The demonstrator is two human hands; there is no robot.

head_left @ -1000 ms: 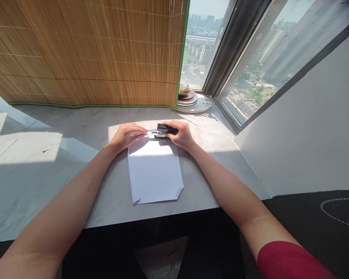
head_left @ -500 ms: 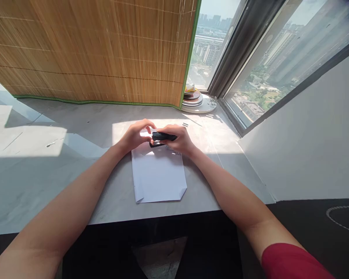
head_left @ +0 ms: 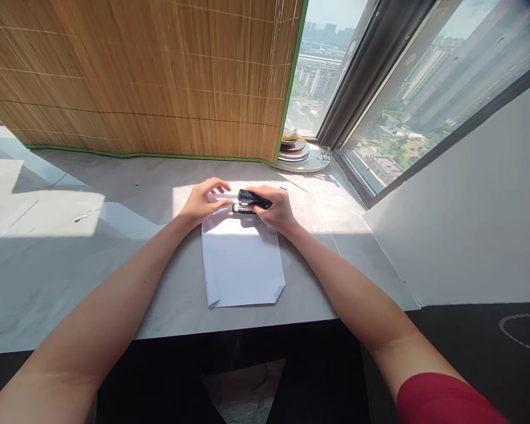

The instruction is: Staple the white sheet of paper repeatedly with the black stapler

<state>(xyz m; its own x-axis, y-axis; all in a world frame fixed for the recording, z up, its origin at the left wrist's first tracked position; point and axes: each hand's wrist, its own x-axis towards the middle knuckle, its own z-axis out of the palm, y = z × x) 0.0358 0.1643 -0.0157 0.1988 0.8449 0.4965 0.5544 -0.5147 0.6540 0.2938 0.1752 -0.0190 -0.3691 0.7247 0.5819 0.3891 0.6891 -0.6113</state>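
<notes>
A black stapler (head_left: 249, 196) is held in my right hand (head_left: 279, 209), fingers wrapped round its rear end. Its top arm is raised from the base, leaving a gap at the front. Just left of it, my left hand (head_left: 203, 202) is open, with fingers curved and apart and the thumb pointing at the stapler's front. I cannot tell whether that thumb touches it. Beneath both hands lies white paper (head_left: 244, 265), its two near corners bent. Small staple strips (head_left: 283, 188) lie past my right hand, partly hidden by it.
A bamboo blind (head_left: 150, 82) hangs along the back of the pale countertop (head_left: 128, 288). Stacked plates (head_left: 298, 154) stand in the window corner. A white wall (head_left: 472, 200) bounds the right side. White scraps (head_left: 80, 218) lie at left.
The stapler's top arm has swung up from its base at the front. My left fingers have drawn back leftward from the stapler and spread. My right hand keeps its hold.
</notes>
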